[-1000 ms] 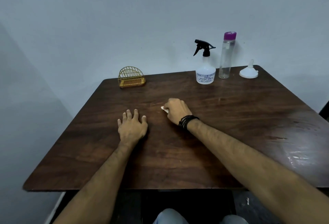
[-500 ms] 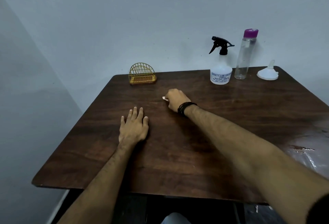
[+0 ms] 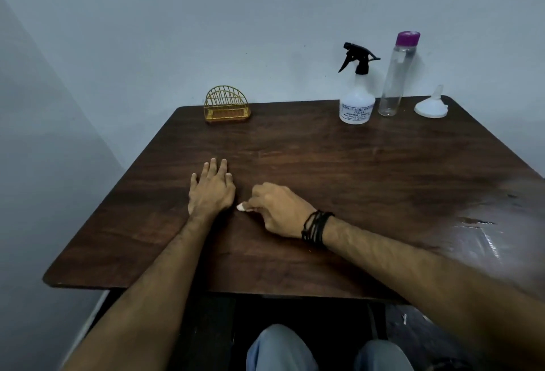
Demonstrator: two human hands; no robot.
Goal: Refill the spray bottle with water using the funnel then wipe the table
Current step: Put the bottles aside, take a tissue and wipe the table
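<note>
Dark wood grain covers the table [image 3: 324,164], and the wiping step is judged to be in hand. Near the middle of the front half, the left hand [image 3: 211,191] is laid flat on the surface with its fingers straight and released, and nothing is held by it. Just beside it, the right hand [image 3: 275,211] is curled, and a small white wad [image 3: 241,207], seemingly tissue or cloth, is pinched under its fingertips against the wood. For a good wipe, the wad is best kept pressed flat and drawn in overlapping strokes, and the flat hand should be lifted aside so that its patch is not missed. Toward the right edge a wet, shiny patch [image 3: 477,235] is seen, which is judged to need wiping. Along the back edge, a gold wire holder [image 3: 226,105] is set left of centre; near the back right corner the spray bottle [image 3: 357,99], a clear bottle [image 3: 395,81] with a purple cap and the white funnel [image 3: 431,108], inverted, are stood close together, well apart from both hands; strokes there would be blocked unless these are moved
</note>
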